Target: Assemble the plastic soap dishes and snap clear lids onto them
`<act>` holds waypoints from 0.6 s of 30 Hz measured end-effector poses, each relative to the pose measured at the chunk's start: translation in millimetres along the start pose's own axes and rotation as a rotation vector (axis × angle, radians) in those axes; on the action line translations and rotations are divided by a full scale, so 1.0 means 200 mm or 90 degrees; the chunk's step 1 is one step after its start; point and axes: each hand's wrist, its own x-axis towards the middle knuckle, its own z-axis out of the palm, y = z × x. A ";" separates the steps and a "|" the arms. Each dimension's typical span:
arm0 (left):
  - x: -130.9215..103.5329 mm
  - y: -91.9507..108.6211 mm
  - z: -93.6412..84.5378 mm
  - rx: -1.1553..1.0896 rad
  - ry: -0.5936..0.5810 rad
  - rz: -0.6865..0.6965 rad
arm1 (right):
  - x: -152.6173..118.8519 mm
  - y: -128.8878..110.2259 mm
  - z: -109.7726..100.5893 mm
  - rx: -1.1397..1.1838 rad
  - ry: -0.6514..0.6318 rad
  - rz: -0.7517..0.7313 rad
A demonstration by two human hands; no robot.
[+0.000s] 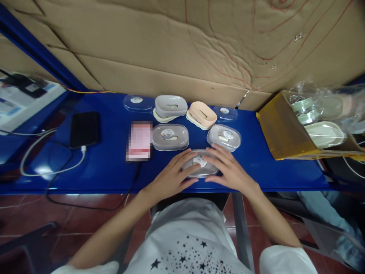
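A grey soap box point(201, 173) with a clear lid and a round label lies near the table's front edge. My left hand point(178, 173) grips its left end, fingers over the lid and thumb at the front. At the opposite end, my right hand point(228, 167) holds it in the same way. Just behind stand two more lidded soap boxes, one to the left point(181, 141) and one to the right point(232, 142). Farther back, a grey soap tray point(171, 104) and a peach soap tray point(203, 113) rest on cream bases, lidless.
Loose clear lids lie at the back left point(139, 104) and back right point(226, 114). A phone point(139, 140) with a blurred screen and a black device point(84, 129) on a white cable are on the left. A cardboard box point(275, 129) of bagged parts stands right, before a cardboard wall point(156, 49).
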 end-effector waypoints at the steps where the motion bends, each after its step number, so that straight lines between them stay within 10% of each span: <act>1: 0.00 0.01 0.00 0.009 0.011 -0.001 | 0.06 0.03 -0.04 -0.022 0.007 0.013; 10: -0.04 0.09 0.00 0.074 0.048 -0.045 | 0.68 0.32 -0.08 -0.206 -0.082 0.291; 18: 0.10 0.21 0.11 0.075 -0.055 -0.017 | 0.50 0.31 -0.16 -0.141 0.154 0.279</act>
